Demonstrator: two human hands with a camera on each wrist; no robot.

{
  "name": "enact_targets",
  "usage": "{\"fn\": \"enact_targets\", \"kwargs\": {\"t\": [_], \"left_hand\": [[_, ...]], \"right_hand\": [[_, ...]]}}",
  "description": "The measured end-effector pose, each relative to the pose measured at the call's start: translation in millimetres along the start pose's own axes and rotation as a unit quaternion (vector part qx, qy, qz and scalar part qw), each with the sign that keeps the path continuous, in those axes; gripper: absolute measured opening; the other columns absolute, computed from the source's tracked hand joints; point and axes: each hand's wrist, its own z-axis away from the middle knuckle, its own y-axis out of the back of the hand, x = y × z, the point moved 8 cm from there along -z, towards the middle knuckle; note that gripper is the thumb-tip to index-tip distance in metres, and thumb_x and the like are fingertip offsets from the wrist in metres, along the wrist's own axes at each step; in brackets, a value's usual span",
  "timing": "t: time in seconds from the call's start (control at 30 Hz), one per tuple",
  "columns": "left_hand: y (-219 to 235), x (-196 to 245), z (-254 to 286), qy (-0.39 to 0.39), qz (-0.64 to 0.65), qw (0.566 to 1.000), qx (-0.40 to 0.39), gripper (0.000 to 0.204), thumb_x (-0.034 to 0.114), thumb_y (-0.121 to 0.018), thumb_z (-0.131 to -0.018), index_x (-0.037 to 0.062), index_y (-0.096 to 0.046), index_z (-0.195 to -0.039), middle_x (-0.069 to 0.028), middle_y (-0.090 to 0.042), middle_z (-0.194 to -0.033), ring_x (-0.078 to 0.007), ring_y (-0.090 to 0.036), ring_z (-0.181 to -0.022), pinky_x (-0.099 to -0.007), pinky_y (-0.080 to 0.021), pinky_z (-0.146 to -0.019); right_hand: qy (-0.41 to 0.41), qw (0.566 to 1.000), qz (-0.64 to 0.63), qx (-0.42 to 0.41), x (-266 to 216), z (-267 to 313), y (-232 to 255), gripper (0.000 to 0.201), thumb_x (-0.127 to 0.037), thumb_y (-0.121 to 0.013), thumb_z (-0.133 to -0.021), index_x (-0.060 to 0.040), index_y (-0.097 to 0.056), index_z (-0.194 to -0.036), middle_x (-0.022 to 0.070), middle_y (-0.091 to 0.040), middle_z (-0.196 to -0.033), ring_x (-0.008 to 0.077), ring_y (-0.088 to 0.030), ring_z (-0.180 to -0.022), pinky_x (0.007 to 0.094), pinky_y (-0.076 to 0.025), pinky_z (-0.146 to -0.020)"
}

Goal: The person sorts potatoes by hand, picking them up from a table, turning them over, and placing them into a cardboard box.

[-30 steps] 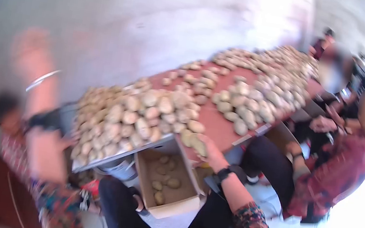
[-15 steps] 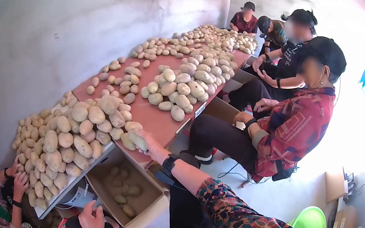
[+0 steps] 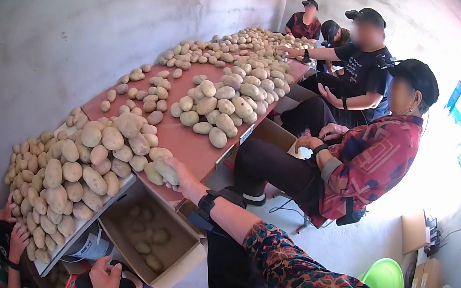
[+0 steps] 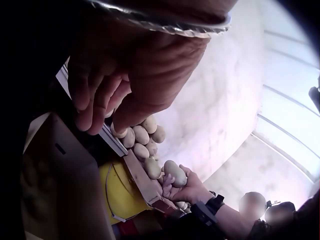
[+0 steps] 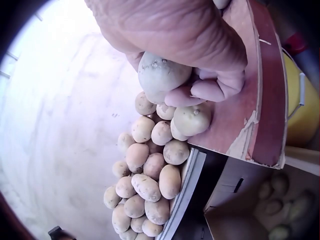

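My right hand (image 5: 185,35) grips a pale greenish potato (image 5: 162,75) just over the red tabletop, close to its front edge. Right below it, a second greenish potato (image 5: 192,119) rests on the board. A heap of potatoes (image 3: 65,178) rises to the left of that hand in the head view. Low in front of my lap, my left hand (image 3: 104,279) hangs with loosely bent fingers and nothing in them. In the left wrist view the left hand (image 4: 145,70) shows from behind, beneath a silver bracelet. Between the hands stands a cardboard box (image 3: 177,268) with several potatoes inside.
More potato piles (image 3: 224,107) run along the red table (image 3: 187,149) beside the wall. A seated person in a red patterned shirt (image 3: 372,160) is to my right, others farther back. Another person's hands (image 3: 17,237) touch the heap at left. A yellow bucket (image 4: 120,190) sits under the table.
My left arm, raised at first, came down to my lap. My view turned to the right. The right hand stays at the table edge with the potato; a person farther back now reaches onto the table.
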Motion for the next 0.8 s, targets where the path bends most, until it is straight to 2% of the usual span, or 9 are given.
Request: {"fn": "enact_targets", "kwargs": {"t": [0.07, 0.17, 0.27, 0.4, 0.47, 0.57, 0.63, 0.77, 0.8], "left_hand": [[-4, -2, -1, 0.047, 0.000, 0.998, -0.031, 0.033, 0.005, -0.070, -0.077, -0.0070, -0.063, -0.106, -0.0111, -0.065, -0.063, -0.0180, -0.063, -0.055, -0.0320, -0.050, -0.058], [-10, 11, -1, -0.021, -0.124, 0.992, -0.021, 0.037, 0.010, -0.074, -0.074, -0.0060, -0.064, -0.106, -0.0139, -0.067, -0.067, -0.0243, -0.066, -0.060, -0.0360, -0.052, -0.064], [-14, 23, 1, 0.006, -0.143, 0.989, -0.031, 0.041, 0.014, -0.076, -0.071, -0.0052, -0.065, -0.106, -0.0154, -0.068, -0.071, -0.0287, -0.067, -0.066, -0.0390, -0.052, -0.069], [-16, 18, -5, -0.018, -0.157, 0.986, -0.051, 0.043, 0.015, -0.077, -0.071, -0.0055, -0.065, -0.107, -0.0150, -0.068, -0.071, -0.0269, -0.068, -0.066, -0.0381, -0.053, -0.068], [-21, 21, -9, 0.005, -0.110, 0.988, -0.106, 0.045, 0.016, -0.078, -0.070, -0.0061, -0.064, -0.107, -0.0151, -0.069, -0.071, -0.0261, -0.069, -0.066, -0.0370, -0.053, -0.066], [-21, 12, -25, -0.040, -0.143, 0.981, -0.121, 0.046, 0.017, -0.078, -0.070, -0.0068, -0.064, -0.107, -0.0152, -0.068, -0.070, -0.0249, -0.069, -0.065, -0.0360, -0.054, -0.065], [-18, 11, -32, -0.032, -0.129, 0.984, -0.117, 0.045, 0.016, -0.077, -0.070, -0.0073, -0.064, -0.106, -0.0150, -0.068, -0.069, -0.0249, -0.068, -0.064, -0.0360, -0.053, -0.064], [-14, 0, -43, -0.059, -0.116, 0.989, -0.068, 0.043, 0.012, -0.076, -0.071, -0.0073, -0.064, -0.107, -0.0137, -0.067, -0.069, -0.0222, -0.065, -0.061, -0.0343, -0.052, -0.061], [-15, -5, -43, -0.020, -0.099, 0.992, -0.073, 0.044, 0.015, -0.077, -0.071, -0.0050, -0.064, -0.108, -0.0145, -0.069, -0.073, -0.0255, -0.067, -0.066, -0.0368, -0.052, -0.065]], "right_hand": [[0.002, 1.000, -0.001, 0.005, 0, 0, -1, 0.044, -0.051, -0.058, -0.089, -0.0090, -0.063, -0.102, 0.0040, -0.059, -0.068, 0.0120, -0.053, -0.050, 0.0239, -0.028, -0.040], [0.004, 1.000, 0.003, 0.017, -1, 3, 0, 0.044, -0.050, -0.059, -0.090, -0.0082, -0.063, -0.103, 0.0042, -0.060, -0.067, 0.0121, -0.053, -0.049, 0.0238, -0.029, -0.039], [0.003, 1.000, 0.013, 0.023, -3, 5, 1, 0.044, -0.050, -0.058, -0.090, -0.0079, -0.063, -0.103, 0.0044, -0.060, -0.067, 0.0121, -0.053, -0.049, 0.0239, -0.029, -0.039], [0.012, 1.000, -0.006, 0.019, -1, 3, -2, 0.043, -0.049, -0.056, -0.092, -0.0076, -0.063, -0.101, 0.0047, -0.060, -0.067, 0.0120, -0.053, -0.049, 0.0241, -0.029, -0.038], [0.020, 1.000, -0.006, 0.020, -4, 5, -3, 0.043, -0.049, -0.056, -0.092, -0.0076, -0.062, -0.100, 0.0047, -0.060, -0.067, 0.0118, -0.052, -0.049, 0.0243, -0.029, -0.038], [0.020, 1.000, -0.003, 0.022, -5, 5, 0, 0.043, -0.050, -0.055, -0.093, -0.0075, -0.063, -0.096, 0.0046, -0.059, -0.065, 0.0116, -0.052, -0.049, 0.0242, -0.030, -0.038], [-0.005, 0.999, 0.052, 0.006, -1, 3, -1, 0.044, -0.052, -0.054, -0.092, -0.0109, -0.062, -0.104, 0.0011, -0.059, -0.069, 0.0094, -0.053, -0.053, 0.0222, -0.036, -0.046], [0.005, 0.998, 0.062, 0.000, 0, 4, -3, 0.044, -0.052, -0.056, -0.091, -0.0089, -0.062, -0.100, 0.0016, -0.059, -0.069, 0.0098, -0.053, -0.053, 0.0224, -0.036, -0.046], [0.022, 0.998, 0.054, 0.005, -1, 4, -3, 0.044, -0.051, -0.058, -0.090, -0.0071, -0.063, -0.094, 0.0031, -0.059, -0.065, 0.0107, -0.052, -0.050, 0.0233, -0.034, -0.042]]}}
